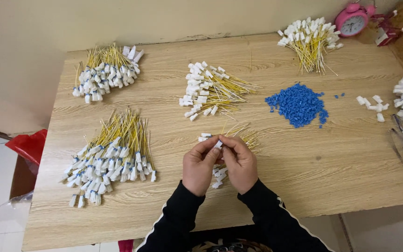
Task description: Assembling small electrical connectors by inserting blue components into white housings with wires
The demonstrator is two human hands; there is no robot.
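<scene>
where both sets of fingers point(213, 145) pinch it, the small white plastic connector point(218, 144) sits at six o'clock on the wooden bench point(304, 163); left hand point(200, 165) and right hand point(240, 163) close narrowly on it. it looks light, rigid and slippery, best gripped by its body. yellow-wired bundles point(113, 154) lie at nine o'clock.

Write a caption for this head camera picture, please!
Left hand and right hand pinch a white connector among yellow-wire piles and blue beads.

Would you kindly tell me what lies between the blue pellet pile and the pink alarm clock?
In the head view, a bundle of yellow wires with white connectors lies between the blue pellet pile and the pink alarm clock.
</scene>
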